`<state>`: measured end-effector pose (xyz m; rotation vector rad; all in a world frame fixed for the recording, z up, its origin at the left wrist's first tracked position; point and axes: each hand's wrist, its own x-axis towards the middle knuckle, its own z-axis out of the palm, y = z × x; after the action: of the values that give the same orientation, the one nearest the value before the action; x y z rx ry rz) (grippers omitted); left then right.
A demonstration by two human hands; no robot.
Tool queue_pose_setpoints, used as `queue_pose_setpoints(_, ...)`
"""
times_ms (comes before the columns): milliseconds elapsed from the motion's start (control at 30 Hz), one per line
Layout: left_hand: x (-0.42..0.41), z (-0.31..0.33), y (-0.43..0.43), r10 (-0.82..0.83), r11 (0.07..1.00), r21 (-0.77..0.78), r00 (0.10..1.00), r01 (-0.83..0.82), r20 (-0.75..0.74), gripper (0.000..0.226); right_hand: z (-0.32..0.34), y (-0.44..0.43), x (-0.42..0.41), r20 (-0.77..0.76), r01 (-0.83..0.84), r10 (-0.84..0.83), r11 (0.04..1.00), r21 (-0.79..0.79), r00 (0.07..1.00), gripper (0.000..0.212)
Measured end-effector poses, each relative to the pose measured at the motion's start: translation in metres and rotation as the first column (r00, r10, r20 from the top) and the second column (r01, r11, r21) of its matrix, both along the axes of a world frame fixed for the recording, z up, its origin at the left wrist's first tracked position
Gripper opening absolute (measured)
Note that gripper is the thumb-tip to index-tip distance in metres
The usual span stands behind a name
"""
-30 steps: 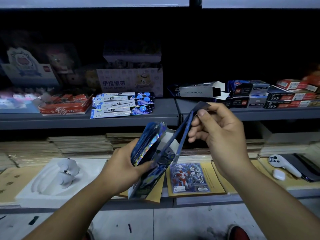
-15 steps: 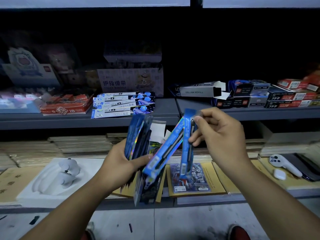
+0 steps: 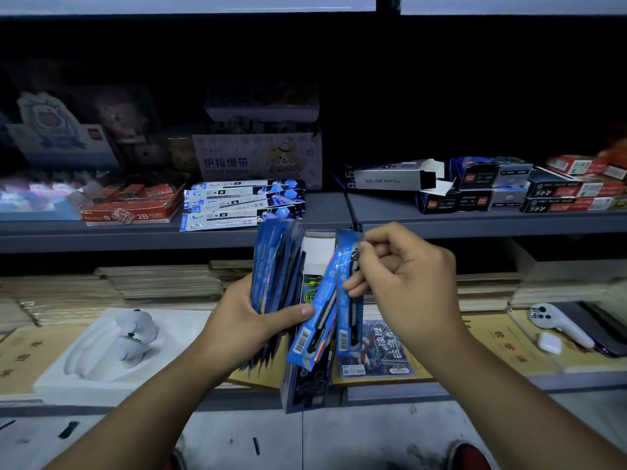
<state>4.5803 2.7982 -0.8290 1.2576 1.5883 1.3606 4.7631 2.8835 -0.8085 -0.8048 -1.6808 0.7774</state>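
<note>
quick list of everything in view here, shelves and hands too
pen pack bundle: one thick bunch, blue, gripped in the left hand
single pen pack: one, blue, pinched by the right hand beside the bundle
pack box: one, dark blue, hanging below the bundle
shelf pen packs: several, white and blue, upper shelf
pencil box: one, red, marked 2B, left of them
refill box: one, grey, flap open, upper shelf right
small boxes: a stack, dark and red, far right
card pack: one, blue, lower shelf
tray: one, white, lower shelf left
left hand: one, centre
right hand: one, centre right
</note>
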Motion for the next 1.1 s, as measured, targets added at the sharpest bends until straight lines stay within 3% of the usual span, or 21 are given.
queue_pose_setpoints(267, -0.007, -0.001, 0.002, 0.121, 0.992, 0.036, 0.98, -0.117, -0.158, 0.028, 0.004, -0.003, 0.0, -0.091, -0.061, 0.05, 0.991, -0.116, 0.995, 0.021)
queue_pose_setpoints(400, -0.011, 0.0, 0.003, 0.159, 0.987, 0.055, 0.972, -0.151, -0.173, 0.028, 0.009, 0.004, 0.005, -0.195, -0.056, 0.026, 0.988, -0.147, 0.98, 0.013)
queue_pose_setpoints(533, -0.011, 0.0, 0.0, 0.139, 0.99, 0.07, 0.961, -0.126, -0.239, 0.028, 0.014, 0.007, 0.011, -0.311, -0.036, 0.003, 0.994, -0.101, 0.95, 0.037)
queue_pose_setpoints(667, -0.01, 0.0, -0.002, 0.087, 0.995, 0.072, 0.946, -0.067, -0.313, 0.034, 0.019, 0.011, 0.018, -0.412, 0.1, -0.143, 0.987, -0.123, 0.9, 0.033)
queue_pose_setpoints(833, -0.012, 0.0, -0.002, 0.047, 0.997, 0.075, 0.932, -0.021, -0.359, 0.037, 0.024, 0.019, 0.025, -0.492, 0.063, -0.152, 0.979, -0.193, 0.857, 0.034)
queue_pose_setpoints(1000, -0.015, -0.001, -0.002, 0.047, 0.995, 0.102, 0.917, -0.008, -0.395, 0.039, 0.027, 0.02, 0.033, -0.501, 0.034, -0.099, 0.99, -0.138, 0.86, 0.038)
queue_pose_setpoints(1100, -0.015, -0.002, -0.001, 0.052, 0.993, 0.115, 0.914, -0.006, -0.402, 0.04, 0.026, 0.019, 0.033, -0.369, 0.08, -0.097, 0.995, -0.06, 0.925, 0.04)
